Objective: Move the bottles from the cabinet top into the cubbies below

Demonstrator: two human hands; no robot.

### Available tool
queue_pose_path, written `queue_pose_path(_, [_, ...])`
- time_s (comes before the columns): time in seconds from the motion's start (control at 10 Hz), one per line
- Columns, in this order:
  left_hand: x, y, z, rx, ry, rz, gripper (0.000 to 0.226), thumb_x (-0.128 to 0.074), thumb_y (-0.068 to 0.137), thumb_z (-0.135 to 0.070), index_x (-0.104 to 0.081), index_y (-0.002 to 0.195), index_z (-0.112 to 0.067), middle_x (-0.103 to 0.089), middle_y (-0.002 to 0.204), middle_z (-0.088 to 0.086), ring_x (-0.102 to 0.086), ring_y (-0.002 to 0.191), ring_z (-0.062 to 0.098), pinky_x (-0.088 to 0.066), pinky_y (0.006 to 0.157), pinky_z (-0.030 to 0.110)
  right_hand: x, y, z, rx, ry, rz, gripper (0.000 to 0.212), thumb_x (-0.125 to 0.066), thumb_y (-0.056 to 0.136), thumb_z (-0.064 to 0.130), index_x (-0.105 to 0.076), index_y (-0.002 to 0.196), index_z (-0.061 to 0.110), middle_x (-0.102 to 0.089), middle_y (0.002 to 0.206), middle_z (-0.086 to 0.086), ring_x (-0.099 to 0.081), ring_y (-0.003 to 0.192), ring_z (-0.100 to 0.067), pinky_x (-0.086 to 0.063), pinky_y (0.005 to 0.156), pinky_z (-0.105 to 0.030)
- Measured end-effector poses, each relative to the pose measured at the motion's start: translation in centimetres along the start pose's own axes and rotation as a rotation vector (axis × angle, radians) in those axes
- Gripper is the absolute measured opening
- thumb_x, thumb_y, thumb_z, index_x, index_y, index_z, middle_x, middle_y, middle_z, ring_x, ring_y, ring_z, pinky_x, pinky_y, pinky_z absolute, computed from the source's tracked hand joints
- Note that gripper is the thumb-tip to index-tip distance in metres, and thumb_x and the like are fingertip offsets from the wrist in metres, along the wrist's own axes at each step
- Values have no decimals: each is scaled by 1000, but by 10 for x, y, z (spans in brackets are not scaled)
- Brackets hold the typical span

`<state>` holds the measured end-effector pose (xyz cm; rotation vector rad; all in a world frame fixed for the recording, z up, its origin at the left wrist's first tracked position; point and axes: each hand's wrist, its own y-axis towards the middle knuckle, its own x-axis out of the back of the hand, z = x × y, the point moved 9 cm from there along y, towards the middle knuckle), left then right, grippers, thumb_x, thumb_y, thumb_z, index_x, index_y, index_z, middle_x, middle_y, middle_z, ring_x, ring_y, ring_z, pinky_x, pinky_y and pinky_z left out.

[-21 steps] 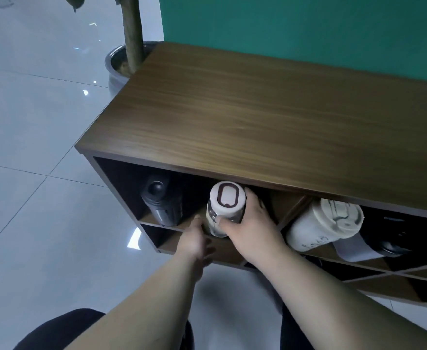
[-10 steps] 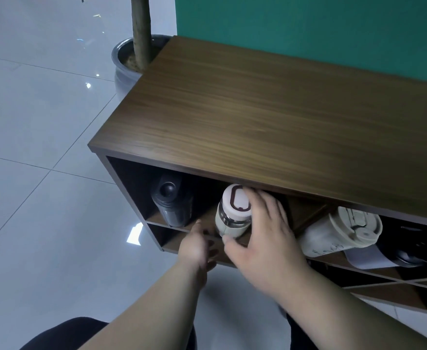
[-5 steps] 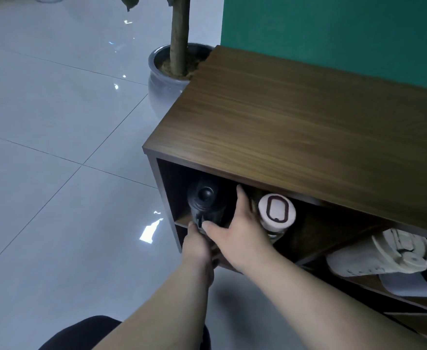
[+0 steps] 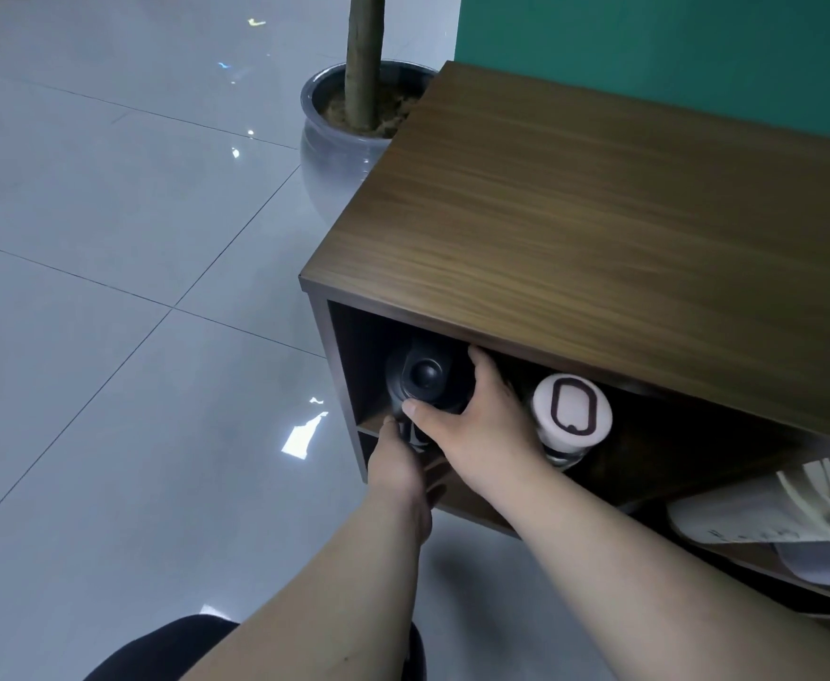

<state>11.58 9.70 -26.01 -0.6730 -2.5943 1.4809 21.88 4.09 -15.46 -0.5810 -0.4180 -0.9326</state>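
Note:
The wooden cabinet top (image 4: 624, 228) is bare. In the leftmost cubby lies a black bottle (image 4: 422, 376), cap end facing me. My right hand (image 4: 481, 425) wraps its cap end, thumb below and fingers over the top. My left hand (image 4: 398, 464) grips the same bottle from underneath at the shelf's front edge. To the right in that cubby lies a white bottle with a brown-ringed lid (image 4: 572, 415), free of either hand. A cream tumbler (image 4: 766, 508) lies in a cubby further right.
A grey planter with a tree trunk (image 4: 349, 115) stands on the glossy tiled floor beside the cabinet's left end. A green wall (image 4: 673, 51) backs the cabinet. A pale sheet (image 4: 815, 562) lies under the cream tumbler. Dark trousers (image 4: 157, 646) show at the bottom.
My right hand let go of the white bottle, left lying in the cubby, and moved left onto the black bottle. My left hand rose to the black bottle. The view swung left.

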Motion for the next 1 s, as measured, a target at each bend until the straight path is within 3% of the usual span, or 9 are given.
queue_pose_path(0.1, [-1,5,1,-2,-27,2,55,-41,100,-56,-70,131,-21,-83,107,13,-79,91,29,-57,101,51,-1,0,-1,-3,-8,-4,90,-78,76,49,-31,151,31,-43,153,2,-42,139,-18,-30,93,-23])
queue_pose_path(0.3, [-1,17,3,-7,-42,14,59,-40,98,-58,-72,128,-18,-82,100,13,-77,85,33,-56,99,54,-3,1,-3,4,11,-31,92,-79,74,49,-31,150,33,-44,152,2,-43,138,-18,-31,95,-25])
queue_pose_path(0.7, [0,26,7,-14,-3,21,64,-39,94,-62,-73,125,-19,-83,108,12,-78,99,34,-57,94,49,-4,1,-8,14,15,-42,97,-79,71,53,-29,151,33,-44,152,3,-42,139,-18,-35,103,-31])
queue_pose_path(0.9, [8,20,11,1,-3,-2,60,-35,100,-56,-72,123,-16,-82,105,12,-76,99,30,-56,100,47,-4,-8,-19,13,-16,13,116,-81,71,51,-7,158,26,-34,159,2,-35,145,-17,-29,108,-26])
queue_pose_path(1.0, [13,6,22,26,80,-6,64,-27,103,-57,-70,124,-13,-80,108,12,-73,95,28,-55,89,41,-3,-21,-25,-40,36,72,116,-77,76,52,1,159,25,-29,162,0,-36,145,-18,-31,112,-29])
